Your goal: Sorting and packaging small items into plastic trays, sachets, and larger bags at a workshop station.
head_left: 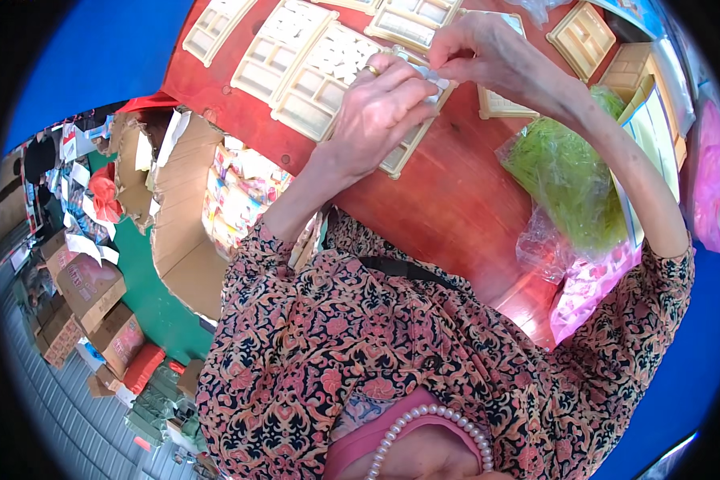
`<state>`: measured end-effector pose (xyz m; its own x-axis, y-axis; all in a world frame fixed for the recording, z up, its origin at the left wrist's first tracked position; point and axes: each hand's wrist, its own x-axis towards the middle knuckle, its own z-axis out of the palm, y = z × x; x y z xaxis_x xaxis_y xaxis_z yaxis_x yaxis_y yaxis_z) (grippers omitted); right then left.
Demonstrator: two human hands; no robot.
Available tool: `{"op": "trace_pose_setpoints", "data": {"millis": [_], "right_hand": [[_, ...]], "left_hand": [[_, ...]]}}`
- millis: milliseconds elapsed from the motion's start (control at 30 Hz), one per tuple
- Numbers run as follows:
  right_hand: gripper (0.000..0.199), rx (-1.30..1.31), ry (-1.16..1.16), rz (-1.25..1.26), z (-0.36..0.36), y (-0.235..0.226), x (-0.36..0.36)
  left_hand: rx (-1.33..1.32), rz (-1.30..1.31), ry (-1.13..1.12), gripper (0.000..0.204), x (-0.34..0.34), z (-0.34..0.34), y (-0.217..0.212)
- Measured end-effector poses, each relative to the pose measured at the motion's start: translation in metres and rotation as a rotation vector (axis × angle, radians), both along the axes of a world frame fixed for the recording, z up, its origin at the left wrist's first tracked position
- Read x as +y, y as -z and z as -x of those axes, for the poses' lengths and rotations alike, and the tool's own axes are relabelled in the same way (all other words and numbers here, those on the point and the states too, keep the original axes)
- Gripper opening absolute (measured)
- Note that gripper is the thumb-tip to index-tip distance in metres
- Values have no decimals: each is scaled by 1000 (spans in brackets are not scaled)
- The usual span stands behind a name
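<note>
My left hand [386, 110], with a ring on one finger, is closed at the far middle of the red table. A small whitish piece [434, 78], perhaps clear plastic, shows at its fingertips. Just right of it my right hand [482, 54] is closed in a pinch close to the piece; what lies between its fingers is too small to name. Below both hands is a cream compartment tray [398, 162], partly hidden by my left hand. Left of my left hand, another cream tray [306, 114] holds many small white pieces [340, 54] in its far compartment.
More cream trays [210, 34] lie along the table's far side. Right of my hands, clear bags hold green shredded filler [564, 172], with pink plastic [588, 296] nearer me. An open carton [186, 216] of colourful packets stands left of the table; boxes [88, 292] lie beyond.
</note>
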<state>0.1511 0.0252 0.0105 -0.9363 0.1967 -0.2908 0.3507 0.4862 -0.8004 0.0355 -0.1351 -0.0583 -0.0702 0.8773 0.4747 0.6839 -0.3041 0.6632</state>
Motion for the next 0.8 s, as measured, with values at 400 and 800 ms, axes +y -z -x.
{"op": "trace_pose_setpoints", "data": {"millis": [400,800], "right_hand": [[4,305,-127,-151,-4,55,-16],[3,183,26,-172,13,27,-6]], "left_hand": [[293,14,-125,29,-10,11,8],[260,79,-168,39,-23,6,21]]}}
